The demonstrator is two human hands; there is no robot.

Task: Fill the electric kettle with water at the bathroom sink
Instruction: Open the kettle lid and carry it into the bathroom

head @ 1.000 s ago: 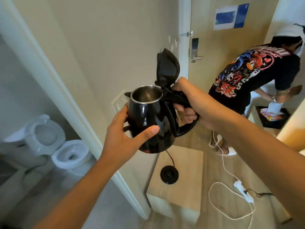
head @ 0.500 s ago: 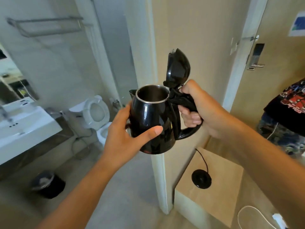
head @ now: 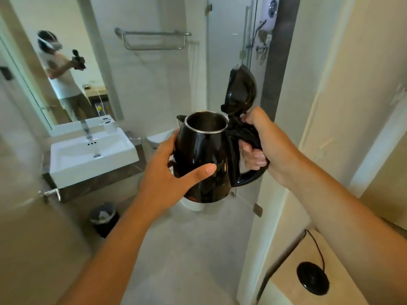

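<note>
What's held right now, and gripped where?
The black kettle, lid open. Right hand is wrapped around its handle; left hand cups the body on the spout side.

Both arms outstretched, fingers (head: 253,160) curled.

Bathroom interior, pale walls and a light grey floor (head: 187,249). Wall mirror (head: 66,62) up and left of the left hand (head: 167,175). Chrome towel rack (head: 154,40) above it. Black waste bin (head: 103,219) below left of it. Glass shower door (head: 229,62) and shower unit (head: 271,12) above the right hand (head: 268,144). Wooden side table (head: 293,282) below that hand, carrying a round black base (head: 312,278).
</note>
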